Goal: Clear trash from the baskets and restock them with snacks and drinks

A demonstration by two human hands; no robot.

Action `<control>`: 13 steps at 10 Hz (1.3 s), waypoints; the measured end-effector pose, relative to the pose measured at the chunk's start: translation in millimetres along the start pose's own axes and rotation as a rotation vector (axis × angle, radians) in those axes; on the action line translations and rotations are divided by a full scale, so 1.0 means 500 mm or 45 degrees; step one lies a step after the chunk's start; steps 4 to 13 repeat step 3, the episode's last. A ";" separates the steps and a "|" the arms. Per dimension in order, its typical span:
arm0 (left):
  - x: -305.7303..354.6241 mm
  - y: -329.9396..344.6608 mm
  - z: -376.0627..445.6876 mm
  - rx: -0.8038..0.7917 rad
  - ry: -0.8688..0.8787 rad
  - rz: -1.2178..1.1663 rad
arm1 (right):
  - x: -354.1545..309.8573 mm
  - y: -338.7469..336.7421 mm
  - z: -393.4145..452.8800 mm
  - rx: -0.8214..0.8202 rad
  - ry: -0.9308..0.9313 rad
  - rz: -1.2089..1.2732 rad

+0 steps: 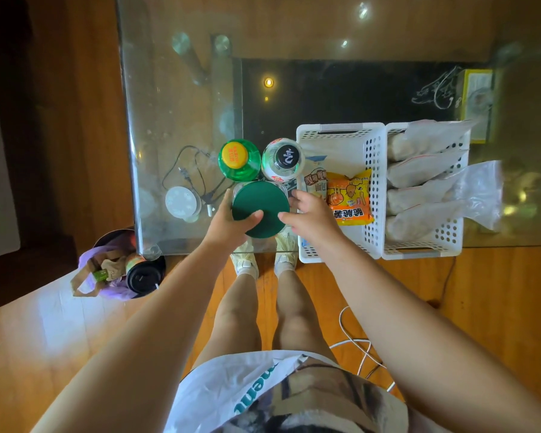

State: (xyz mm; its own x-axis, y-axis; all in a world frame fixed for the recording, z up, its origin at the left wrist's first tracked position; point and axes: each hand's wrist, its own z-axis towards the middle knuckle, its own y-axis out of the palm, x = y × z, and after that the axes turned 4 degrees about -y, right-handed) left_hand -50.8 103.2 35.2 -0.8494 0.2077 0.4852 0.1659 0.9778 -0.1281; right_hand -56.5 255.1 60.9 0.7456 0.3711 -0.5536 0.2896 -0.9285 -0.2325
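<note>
From above, both hands meet at the near edge of the glass table (175, 120). The left hand (228, 221) wraps the green-lidded jar (260, 207), thumb across the lid. The right hand (310, 214) rests fingertips on the jar's right side, fingers loosely spread. Behind the jar stand two bottles, one yellow-capped (236, 157), one black-capped (283, 159). At the near right edge, one white basket (341, 135) holds an orange snack packet (350, 198); the second basket (450, 242), touching it, holds clear bags.
</note>
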 end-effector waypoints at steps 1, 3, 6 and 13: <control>0.002 0.002 -0.014 0.069 -0.080 0.194 | -0.013 -0.024 -0.039 0.024 -0.024 0.061; 0.015 -0.047 -0.117 0.138 -0.189 0.190 | -0.107 -0.150 -0.238 0.272 -0.313 0.297; 0.015 -0.047 -0.117 0.138 -0.189 0.190 | -0.107 -0.150 -0.238 0.272 -0.313 0.297; 0.015 -0.047 -0.117 0.138 -0.189 0.190 | -0.107 -0.150 -0.238 0.272 -0.313 0.297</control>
